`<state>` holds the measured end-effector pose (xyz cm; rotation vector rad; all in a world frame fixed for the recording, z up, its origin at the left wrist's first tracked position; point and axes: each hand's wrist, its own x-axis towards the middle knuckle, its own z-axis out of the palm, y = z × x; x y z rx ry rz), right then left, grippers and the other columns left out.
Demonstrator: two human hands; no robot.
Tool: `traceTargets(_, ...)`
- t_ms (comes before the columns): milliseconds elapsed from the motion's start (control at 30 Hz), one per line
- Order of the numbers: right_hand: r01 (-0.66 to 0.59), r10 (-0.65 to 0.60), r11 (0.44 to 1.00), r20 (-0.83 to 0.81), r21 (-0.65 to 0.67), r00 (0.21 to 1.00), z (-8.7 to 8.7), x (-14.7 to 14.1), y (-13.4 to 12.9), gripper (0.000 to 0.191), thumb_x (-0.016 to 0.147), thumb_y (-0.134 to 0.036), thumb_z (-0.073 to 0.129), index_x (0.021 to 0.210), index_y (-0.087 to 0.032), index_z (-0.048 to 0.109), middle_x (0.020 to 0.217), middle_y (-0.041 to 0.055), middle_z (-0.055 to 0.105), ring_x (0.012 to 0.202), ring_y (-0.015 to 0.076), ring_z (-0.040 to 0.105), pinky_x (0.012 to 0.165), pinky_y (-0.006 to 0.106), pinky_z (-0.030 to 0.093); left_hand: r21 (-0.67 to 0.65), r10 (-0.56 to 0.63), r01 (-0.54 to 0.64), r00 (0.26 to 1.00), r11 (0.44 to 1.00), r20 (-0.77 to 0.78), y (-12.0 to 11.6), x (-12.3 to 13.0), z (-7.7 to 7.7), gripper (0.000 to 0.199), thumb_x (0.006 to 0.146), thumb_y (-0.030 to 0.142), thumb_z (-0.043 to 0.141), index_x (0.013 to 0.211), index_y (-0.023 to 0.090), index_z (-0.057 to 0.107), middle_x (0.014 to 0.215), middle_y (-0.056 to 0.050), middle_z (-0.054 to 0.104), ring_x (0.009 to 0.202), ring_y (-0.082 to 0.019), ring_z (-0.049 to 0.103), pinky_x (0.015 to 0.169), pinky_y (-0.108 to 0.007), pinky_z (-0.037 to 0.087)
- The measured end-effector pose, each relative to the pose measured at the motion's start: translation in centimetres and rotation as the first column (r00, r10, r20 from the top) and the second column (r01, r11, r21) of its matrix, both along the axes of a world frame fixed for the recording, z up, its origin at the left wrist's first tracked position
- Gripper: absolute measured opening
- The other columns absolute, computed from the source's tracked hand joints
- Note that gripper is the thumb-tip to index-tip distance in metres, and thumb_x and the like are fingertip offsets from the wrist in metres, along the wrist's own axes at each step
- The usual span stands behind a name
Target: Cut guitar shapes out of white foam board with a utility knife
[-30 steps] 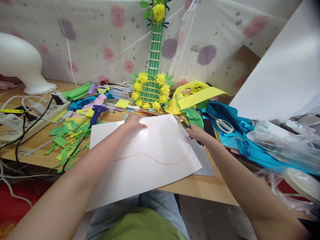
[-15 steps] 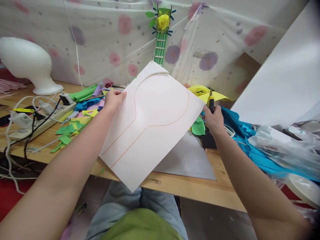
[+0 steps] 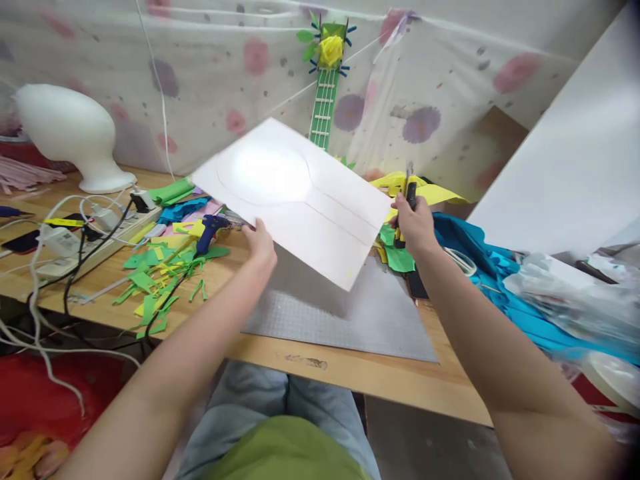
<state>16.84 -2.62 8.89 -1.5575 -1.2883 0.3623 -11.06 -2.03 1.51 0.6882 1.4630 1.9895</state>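
Note:
A white board (image 3: 330,247) with a drawn outline, rounded at one end and narrow at the other, is tilted above the table. My left hand (image 3: 261,248) pinches its lower left edge, fingers partly behind it. With my right hand (image 3: 416,223) I hold a yellow and black utility knife (image 3: 411,195), tip upward, and the board's right corner rests at those fingers. Below the board lies a grey cutting mat (image 3: 320,327). A dark blue glue gun (image 3: 210,232) lies just left of my left hand.
Green and yellow paper scraps (image 3: 155,267) and a power strip (image 3: 115,240) with cables are at the left, near a white foam head (image 3: 70,133). Against the curtain stands a green guitar-like neck (image 3: 325,110). Blue material (image 3: 485,267) and plastic bags (image 3: 555,287) lie right.
The board has been turned, so its rounded outline now points left and the narrow end right. My left hand has moved right and down along it, and the glue gun has come into view.

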Motion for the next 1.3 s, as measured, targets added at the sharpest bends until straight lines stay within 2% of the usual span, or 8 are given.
traceTargets(133,-0.100,0.120,0.984,0.137,-0.148,0.983,-1.1,-1.2,0.0,0.033,0.082,-0.051,0.045,0.095,-0.021,0.049,0.064,-0.0004,0.058,0.055,0.0146,0.057,0.055,0.028,0.045,-0.185,-0.056,0.075,0.993,0.980,0.108,-3.4,3.7,-4.1,0.010,0.090,0.032,0.042,0.089,0.023,0.039,0.091,-0.002,0.058,0.085,-0.011,0.060,0.074,-0.025,0.050)
traceTargets(267,-0.195,0.244,0.942,0.157,-0.273,0.957,-2.5,-2.1,-0.7,0.029,0.082,-0.049,0.046,0.091,-0.022,0.049,0.058,-0.0015,0.057,0.052,0.0147,0.057,0.054,0.025,0.043,-0.186,-0.148,0.161,0.986,0.969,0.082,-6.2,4.6,-6.0,0.013,0.088,0.032,0.046,0.084,0.023,0.037,0.091,-0.002,0.057,0.085,-0.012,0.060,0.072,-0.025,0.051)
traceTargets(467,-0.220,0.334,0.911,0.308,-0.349,0.891,-3.7,-2.7,-1.9,0.032,0.082,-0.049,0.044,0.091,-0.021,0.054,0.058,-0.0001,0.059,0.055,0.0161,0.056,0.054,0.026,0.039,-0.178,-0.373,0.396,0.916,0.901,0.149,-9.3,3.5,-5.5,0.018,0.080,0.023,0.057,0.086,0.020,0.041,0.089,-0.004,0.061,0.069,-0.012,0.063,0.054,-0.022,0.052)
traceTargets(700,-0.283,0.417,0.891,0.392,-0.356,0.820,-4.9,-3.4,-2.2,0.036,0.081,-0.050,0.044,0.099,-0.022,0.058,0.073,0.0025,0.064,0.062,0.0170,0.057,0.061,0.028,0.041,-0.532,-0.682,0.511,0.707,0.675,-0.187,-10.7,-1.8,-3.9,0.044,0.079,0.055,0.049,0.054,0.019,0.042,0.035,0.005,0.042,0.028,-0.011,0.044,0.032,-0.021,0.031)
traceTargets(833,-0.210,0.305,0.945,0.450,-0.251,0.839,-5.0,-3.1,-1.7,0.037,0.080,-0.046,0.048,0.104,-0.020,0.058,0.099,0.0082,0.064,0.074,0.0190,0.060,0.068,0.029,0.042,-0.434,-0.477,0.277,0.745,0.857,-0.466,-10.6,-4.0,-2.4,0.049,0.079,0.057,0.046,0.048,0.020,0.038,0.031,0.007,0.034,0.031,-0.009,0.039,0.041,-0.023,0.034)
traceTargets(1000,-0.090,0.217,0.937,0.361,-0.337,0.907,-4.9,-1.2,-0.7,0.035,0.081,-0.043,0.049,0.105,-0.019,0.055,0.079,0.0040,0.065,0.050,0.0128,0.058,0.056,0.026,0.043,-0.161,-0.060,-0.075,0.713,0.984,-0.699,-9.8,-5.3,-1.7,0.031,0.077,0.045,0.054,0.062,0.021,0.043,0.053,0.005,0.046,0.049,-0.010,0.046,0.053,-0.023,0.038)
traceTargets(1133,-0.050,0.207,0.915,0.360,-0.399,0.910,-6.0,-0.2,-0.2,0.035,0.081,-0.043,0.050,0.106,-0.018,0.052,0.074,0.0030,0.064,0.045,0.0114,0.057,0.050,0.024,0.042,-0.077,-0.079,0.025,0.508,0.997,-0.858,-9.5,-4.5,-2.8,0.013,0.080,0.033,0.051,0.082,0.020,0.050,0.077,-0.001,0.057,0.073,-0.015,0.056,0.068,-0.027,0.045)
traceTargets(1300,-0.090,0.275,0.869,0.325,-0.486,0.905,-7.3,-0.6,-0.5,0.040,0.080,-0.046,0.051,0.108,-0.018,0.047,0.099,0.0084,0.064,0.042,0.0089,0.056,0.047,0.024,0.042,-0.256,-0.260,0.050,0.114,0.965,-0.959,-8.6,-3.0,-4.7,0.029,0.082,0.021,0.045,0.109,0.015,0.052,0.115,-0.012,0.057,0.115,-0.025,0.048,0.099,-0.038,0.036)
